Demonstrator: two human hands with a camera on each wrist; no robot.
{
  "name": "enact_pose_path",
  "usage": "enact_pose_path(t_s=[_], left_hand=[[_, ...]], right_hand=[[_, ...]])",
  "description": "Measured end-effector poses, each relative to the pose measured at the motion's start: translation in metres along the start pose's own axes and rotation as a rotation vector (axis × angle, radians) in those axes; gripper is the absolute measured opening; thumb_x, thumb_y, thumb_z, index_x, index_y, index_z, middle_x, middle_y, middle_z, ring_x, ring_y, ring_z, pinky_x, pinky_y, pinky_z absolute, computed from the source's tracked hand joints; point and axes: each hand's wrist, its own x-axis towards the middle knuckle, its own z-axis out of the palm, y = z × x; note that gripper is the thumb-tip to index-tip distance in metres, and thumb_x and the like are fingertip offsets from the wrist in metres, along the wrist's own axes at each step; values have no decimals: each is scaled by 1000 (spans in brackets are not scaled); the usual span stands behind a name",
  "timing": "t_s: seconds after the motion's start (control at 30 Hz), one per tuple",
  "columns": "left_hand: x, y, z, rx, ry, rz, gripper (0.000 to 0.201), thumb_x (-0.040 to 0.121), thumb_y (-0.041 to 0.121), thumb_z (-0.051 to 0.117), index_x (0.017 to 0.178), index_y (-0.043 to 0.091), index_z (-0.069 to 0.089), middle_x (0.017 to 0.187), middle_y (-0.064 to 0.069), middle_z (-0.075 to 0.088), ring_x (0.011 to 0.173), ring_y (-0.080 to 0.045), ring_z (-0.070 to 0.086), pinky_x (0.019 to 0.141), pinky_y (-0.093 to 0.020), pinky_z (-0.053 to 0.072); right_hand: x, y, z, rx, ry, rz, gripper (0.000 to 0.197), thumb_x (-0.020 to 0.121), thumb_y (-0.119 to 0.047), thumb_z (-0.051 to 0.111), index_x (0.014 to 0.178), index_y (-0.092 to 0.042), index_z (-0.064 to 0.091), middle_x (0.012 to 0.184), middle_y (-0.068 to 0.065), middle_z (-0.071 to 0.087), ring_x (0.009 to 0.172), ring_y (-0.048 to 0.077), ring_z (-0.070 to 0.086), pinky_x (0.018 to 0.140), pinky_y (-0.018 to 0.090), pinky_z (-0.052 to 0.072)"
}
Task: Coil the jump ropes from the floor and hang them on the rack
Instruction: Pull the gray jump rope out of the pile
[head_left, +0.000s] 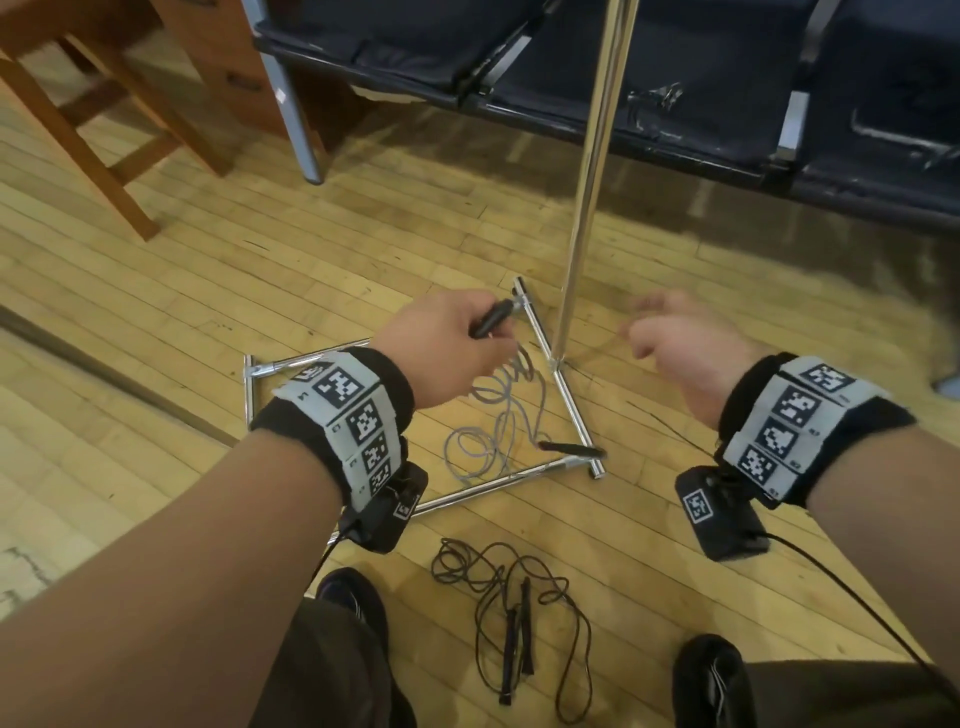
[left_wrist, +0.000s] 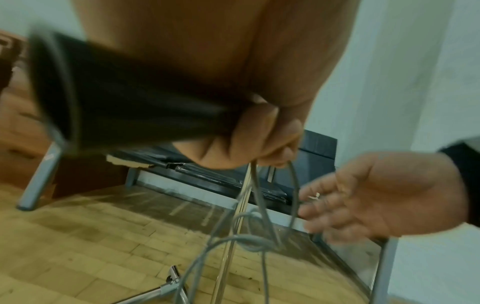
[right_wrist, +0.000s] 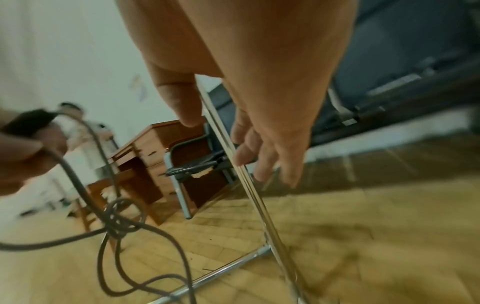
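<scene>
My left hand (head_left: 447, 338) grips one black handle (head_left: 493, 318) of a grey jump rope (head_left: 498, 410) and holds it above the floor. Its cord hangs down in tangled loops (left_wrist: 249, 238) to the floor inside the rack's base, where the other black handle (head_left: 571, 448) lies. My right hand (head_left: 675, 338) hovers just right of the rack pole (head_left: 587, 197) with relaxed fingers (right_wrist: 246, 152) and holds nothing. A second, black jump rope (head_left: 514, 623) lies loose on the floor between my feet, its two handles side by side.
The chrome rack stands on a rectangular tube base (head_left: 498, 480) on the wooden floor. A row of dark seats (head_left: 675, 78) stands behind it. A wooden desk and chair (head_left: 104, 104) are at the far left. A person (right_wrist: 78, 127) is in the distance.
</scene>
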Motion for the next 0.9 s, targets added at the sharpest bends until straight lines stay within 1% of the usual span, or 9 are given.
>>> enact_pose_path(t_s=[0.1,0.17,0.3,0.4,0.53,0.67,0.73,0.83,0.9], left_hand=[[-3,6,7,87,-136,81,7,94,32,75,89,33,70,69,18,66,51,4,56,51,-12,43],[-3,10,8,70,-168,101,5,92,31,78,90,32,73,63,23,62,50,4,54,50,-10,39],[-2,10,4,29,-128,93,3,92,33,77,92,31,76,58,20,59,50,2,50,54,-19,43],[0,6,0,39,-37,58,13,93,34,78,82,32,71,55,21,57,48,2,50,47,-11,38],[1,6,-2,23,-34,18,21,91,38,80,74,32,70,51,20,56,44,2,49,43,-10,36],[1,10,-4,-46,-88,-36,29,90,44,80,74,22,74,53,12,57,39,-6,45,39,-17,36],[1,10,-6,-47,-62,-83,34,89,51,79,77,19,76,53,9,57,38,-8,44,38,-20,36],[5,5,-12,-21,79,-145,31,93,48,76,78,21,71,46,13,51,34,-3,42,43,-24,38],[7,2,-17,-14,207,-175,31,96,45,73,79,20,67,45,11,48,34,-4,41,46,-27,38]], right_hand=[[-16,-14,14,-288,-280,-276,70,85,-7,64,142,-43,49,135,-23,58,122,9,58,102,42,50],[-24,-18,28,-395,-381,-369,52,85,-18,71,127,-46,58,123,-24,65,107,9,67,95,42,56],[-28,-16,36,-371,-299,-455,16,92,-23,71,105,-31,66,92,-4,75,85,11,71,86,44,57],[-22,-14,29,-389,-290,-435,5,97,-25,66,102,-26,67,81,-4,77,79,12,73,84,44,58],[-14,-2,28,-567,-138,-471,7,97,-27,62,100,-34,63,79,-5,68,71,14,64,62,31,52],[-7,8,25,-599,-76,-447,12,97,-25,61,107,-32,64,93,-14,67,65,-1,61,53,12,42],[-4,11,21,-568,-74,-440,9,99,-25,60,104,-31,66,89,-13,69,60,-6,59,48,8,40],[-1,14,15,-623,-102,-448,14,103,-33,55,93,-34,64,74,-9,70,63,-3,62,50,13,42],[1,17,10,-733,-120,-430,20,105,-39,50,90,-33,62,72,-7,69,65,5,62,58,26,49]])
